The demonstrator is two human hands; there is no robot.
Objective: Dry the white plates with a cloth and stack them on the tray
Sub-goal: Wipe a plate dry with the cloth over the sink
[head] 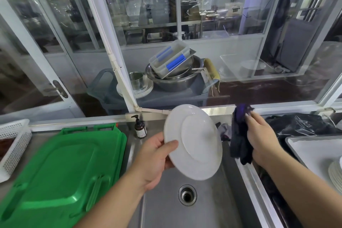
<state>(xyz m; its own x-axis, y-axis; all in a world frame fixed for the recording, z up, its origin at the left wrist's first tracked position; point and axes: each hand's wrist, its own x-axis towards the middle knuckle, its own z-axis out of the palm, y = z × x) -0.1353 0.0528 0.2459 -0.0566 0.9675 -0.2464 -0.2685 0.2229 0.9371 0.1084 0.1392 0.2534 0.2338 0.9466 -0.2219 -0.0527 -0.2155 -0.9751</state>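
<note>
Left hand (155, 161) pinching plate (194, 141) rim over sink (203, 209); right hand (262, 139) clutching cloth (239, 139); wipe underside fully, keep rim grip firm.

The left hand (154, 155) shows only its thumb on the white plate (193, 141); its fingers are hidden behind the plate. The right hand (262, 139) and the dark cloth (239, 135) are blurred, so the fingers' grip is unclear. The stack of plates (335, 174) and the tray (311, 146) run off the right edge. The white basket (13, 144) is cut off at the left, its reddish contents perhaps food. The brown bottle's (140, 129) label is too small to read.
</note>
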